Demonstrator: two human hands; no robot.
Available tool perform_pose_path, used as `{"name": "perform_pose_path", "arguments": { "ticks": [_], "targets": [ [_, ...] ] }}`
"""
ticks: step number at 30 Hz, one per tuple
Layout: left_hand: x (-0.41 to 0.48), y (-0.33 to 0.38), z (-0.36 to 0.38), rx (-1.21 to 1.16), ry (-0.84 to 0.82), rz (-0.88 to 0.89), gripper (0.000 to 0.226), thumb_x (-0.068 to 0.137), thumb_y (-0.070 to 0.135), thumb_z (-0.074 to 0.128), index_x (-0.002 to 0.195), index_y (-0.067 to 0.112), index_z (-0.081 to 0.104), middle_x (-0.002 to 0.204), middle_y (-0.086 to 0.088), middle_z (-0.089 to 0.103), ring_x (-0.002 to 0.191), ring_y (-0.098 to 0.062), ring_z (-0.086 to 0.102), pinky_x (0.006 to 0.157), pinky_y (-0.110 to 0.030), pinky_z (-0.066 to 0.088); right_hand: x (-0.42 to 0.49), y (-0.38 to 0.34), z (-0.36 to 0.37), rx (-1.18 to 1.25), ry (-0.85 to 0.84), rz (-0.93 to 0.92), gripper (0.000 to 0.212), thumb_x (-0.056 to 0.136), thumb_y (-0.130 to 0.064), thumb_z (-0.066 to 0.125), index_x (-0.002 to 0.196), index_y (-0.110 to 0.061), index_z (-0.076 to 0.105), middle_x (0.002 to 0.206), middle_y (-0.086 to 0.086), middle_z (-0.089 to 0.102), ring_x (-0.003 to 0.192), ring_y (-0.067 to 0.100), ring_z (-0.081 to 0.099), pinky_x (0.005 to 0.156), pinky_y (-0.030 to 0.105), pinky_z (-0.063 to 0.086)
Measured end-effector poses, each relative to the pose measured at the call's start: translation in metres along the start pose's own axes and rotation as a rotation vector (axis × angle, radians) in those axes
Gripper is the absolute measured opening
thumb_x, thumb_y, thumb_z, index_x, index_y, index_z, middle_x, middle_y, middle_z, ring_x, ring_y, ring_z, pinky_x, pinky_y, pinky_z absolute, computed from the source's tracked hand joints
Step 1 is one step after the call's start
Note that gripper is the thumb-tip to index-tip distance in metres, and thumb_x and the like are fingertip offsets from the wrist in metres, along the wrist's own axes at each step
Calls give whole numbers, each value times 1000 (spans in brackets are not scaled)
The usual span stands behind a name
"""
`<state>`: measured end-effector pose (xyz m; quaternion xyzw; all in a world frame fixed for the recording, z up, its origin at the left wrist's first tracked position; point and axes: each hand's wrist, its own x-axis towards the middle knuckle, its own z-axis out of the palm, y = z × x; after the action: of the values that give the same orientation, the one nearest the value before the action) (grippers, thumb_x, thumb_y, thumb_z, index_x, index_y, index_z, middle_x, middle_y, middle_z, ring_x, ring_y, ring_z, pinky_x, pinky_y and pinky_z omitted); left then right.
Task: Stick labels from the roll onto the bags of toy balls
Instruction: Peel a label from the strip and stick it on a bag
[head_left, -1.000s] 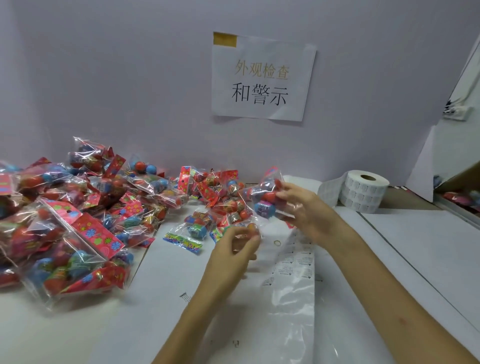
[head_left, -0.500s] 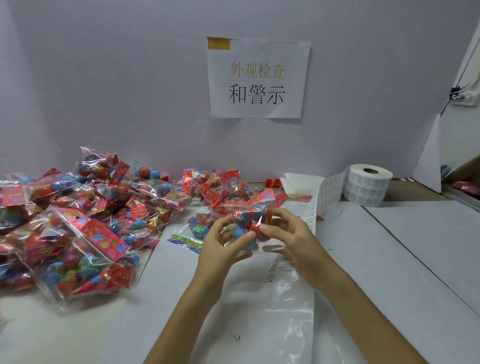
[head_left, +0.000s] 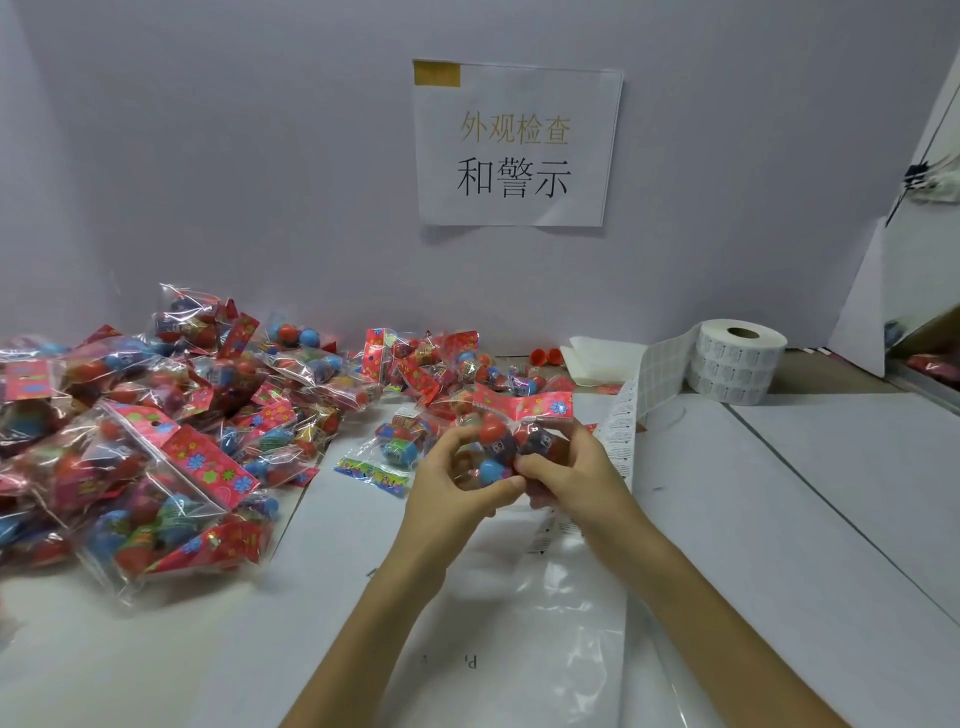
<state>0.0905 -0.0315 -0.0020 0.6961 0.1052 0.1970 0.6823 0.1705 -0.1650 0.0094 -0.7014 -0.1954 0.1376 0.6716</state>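
From the head camera, both hands hold one bag of toy balls (head_left: 511, 434) just above the table (head_left: 779, 493). The left hand (head_left: 457, 493) curls its fingers round the bag's left side. The right hand (head_left: 569, 467) pinches the right side with thumb and fingers. The bag sits between the two sets of fingertips, with its red card top pointing away from them. I cannot tell if a label is on a fingertip. The strip of labels (head_left: 623, 431) runs just past the right fingers, back to the roll (head_left: 737, 364), well beyond them. The big pile of bags (head_left: 156, 415) lies far out from the left fingers. To do this step well, I think the left hand should hold the bag flat and tight. Then the right fingers can press a label on a smooth spot, not over a bump.
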Motion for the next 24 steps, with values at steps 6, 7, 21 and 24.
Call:
{"name": "perform_pose_path", "arguments": {
  "ticks": [6,7,21,24],
  "targets": [
    [1,0,-1,13,0,23,46,79,14,87,116,32,67,88,9,76,74,-2,70,58,-16,52,1,-2,-6,-51,-58,-13,24,89,-4,69,111,-10,66,97,14,73,80,19,70,69,27,58],
    [1,0,-2,12,-3,30,44,79,14,86,114,33,67,87,11,76,72,-2,70,58,-17,53,1,-3,-8,-29,-71,-30,22,88,-5,70,110,-8,67,96,15,73,82,20,70,72,29,59],
    [-1,5,1,-4,69,40,38,83,26,83,110,44,64,115,2,71,103,-15,68,54,-14,50,7,0,-16,55,61,-107,10,92,-18,72,100,-11,72,92,7,77,88,22,74,74,27,60],
    [-3,5,2,17,80,62,36,85,29,82,110,46,63,120,6,68,109,-13,65,57,-13,51,8,1,-17,28,67,-111,9,90,-15,74,98,-11,72,91,7,77,91,26,75,77,33,62]
  ]
}}
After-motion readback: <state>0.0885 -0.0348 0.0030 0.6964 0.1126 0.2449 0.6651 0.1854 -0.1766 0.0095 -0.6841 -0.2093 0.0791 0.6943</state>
